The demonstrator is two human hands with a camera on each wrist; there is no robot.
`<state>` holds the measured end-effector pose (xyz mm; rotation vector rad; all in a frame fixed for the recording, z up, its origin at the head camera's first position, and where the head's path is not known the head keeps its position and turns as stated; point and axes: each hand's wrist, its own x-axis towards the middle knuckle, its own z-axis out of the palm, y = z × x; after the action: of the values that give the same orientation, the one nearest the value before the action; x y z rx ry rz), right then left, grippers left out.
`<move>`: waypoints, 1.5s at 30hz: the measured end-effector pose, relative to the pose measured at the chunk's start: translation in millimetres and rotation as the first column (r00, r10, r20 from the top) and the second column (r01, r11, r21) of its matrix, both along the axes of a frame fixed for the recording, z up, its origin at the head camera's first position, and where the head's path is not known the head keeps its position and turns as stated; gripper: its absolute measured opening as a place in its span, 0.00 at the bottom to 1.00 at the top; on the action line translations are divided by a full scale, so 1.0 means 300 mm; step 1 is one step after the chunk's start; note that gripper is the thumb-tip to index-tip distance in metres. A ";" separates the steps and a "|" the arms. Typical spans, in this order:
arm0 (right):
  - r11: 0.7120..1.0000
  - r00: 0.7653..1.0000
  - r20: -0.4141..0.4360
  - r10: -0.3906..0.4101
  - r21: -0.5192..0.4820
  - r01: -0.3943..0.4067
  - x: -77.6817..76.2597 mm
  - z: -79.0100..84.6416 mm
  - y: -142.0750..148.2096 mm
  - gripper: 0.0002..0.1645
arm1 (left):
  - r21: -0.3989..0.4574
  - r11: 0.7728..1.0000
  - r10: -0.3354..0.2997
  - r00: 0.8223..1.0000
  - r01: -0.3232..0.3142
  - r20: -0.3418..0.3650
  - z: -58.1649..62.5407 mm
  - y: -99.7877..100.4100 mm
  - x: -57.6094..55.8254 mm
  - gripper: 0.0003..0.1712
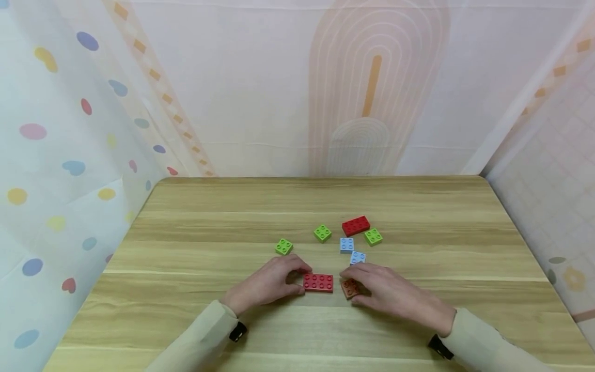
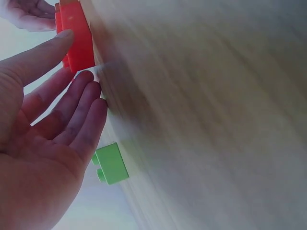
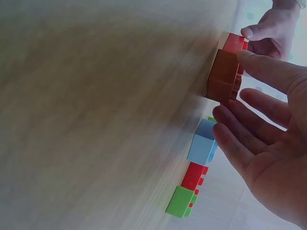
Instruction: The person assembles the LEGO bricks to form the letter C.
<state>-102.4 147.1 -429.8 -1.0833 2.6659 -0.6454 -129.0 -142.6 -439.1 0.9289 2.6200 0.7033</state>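
Note:
My left hand is at the left end of a long red brick, pinching it between thumb and forefinger. In the left wrist view the thumb lies across the red brick's side, and the other fingers extend beyond its end. Opposite it, my right hand holds a small square brown brick, thumb on the near side and forefinger on the far side. A narrow gap of table separates the two bricks, both studs up. The right wrist view shows the brown brick standing on the table, in front of the red one.
Beyond the hands lie two light blue bricks, a second long red brick and three green bricks, one close past my left hand, one mid-table and one farther right. Patterned cloth hangs behind the wooden table.

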 end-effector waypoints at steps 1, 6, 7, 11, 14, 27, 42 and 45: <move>1.000 1.000 0.001 -0.002 0.004 0.002 0.000 -0.001 -0.001 0.28 | 0.002 1.000 -0.003 1.000 0.003 -0.005 -0.001 0.001 0.000 0.23; 1.000 1.000 0.001 -0.008 0.020 0.008 0.001 -0.002 -0.004 0.23 | 0.005 1.000 -0.012 1.000 0.012 -0.025 -0.008 0.003 -0.001 0.21; 1.000 1.000 -0.002 -0.006 0.024 0.006 0.001 -0.002 -0.004 0.22 | 0.004 1.000 -0.013 1.000 0.013 -0.028 -0.010 0.003 -0.001 0.20; 1.000 1.000 -0.014 -0.002 0.031 0.002 0.001 -0.003 -0.004 0.20 | 0.004 1.000 -0.015 0.999 0.015 -0.034 -0.011 0.005 -0.001 0.20; 1.000 1.000 -0.009 -0.014 0.022 0.014 0.001 -0.003 -0.001 0.19 | 0.005 1.000 -0.013 1.000 0.013 -0.026 -0.008 0.008 -0.001 0.21; 0.994 0.997 0.005 -0.082 -0.074 0.082 0.000 0.003 0.009 0.21 | -0.001 1.000 -0.002 1.000 0.002 -0.015 -0.006 0.018 0.007 0.21; 0.985 0.993 -0.013 -0.116 -0.130 0.113 -0.003 0.013 -0.021 0.21 | 0.015 1.000 -0.005 1.000 0.005 -0.017 -0.011 0.017 0.005 0.20; 0.985 0.994 -0.020 -0.111 -0.138 0.107 -0.007 0.011 -0.032 0.21 | 0.020 1.000 -0.004 1.000 0.005 -0.013 -0.012 0.017 0.005 0.20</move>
<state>-104.4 137.5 -426.5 -0.9907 2.7546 -0.8519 -127.5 -137.6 -442.8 0.9477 2.6261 0.7262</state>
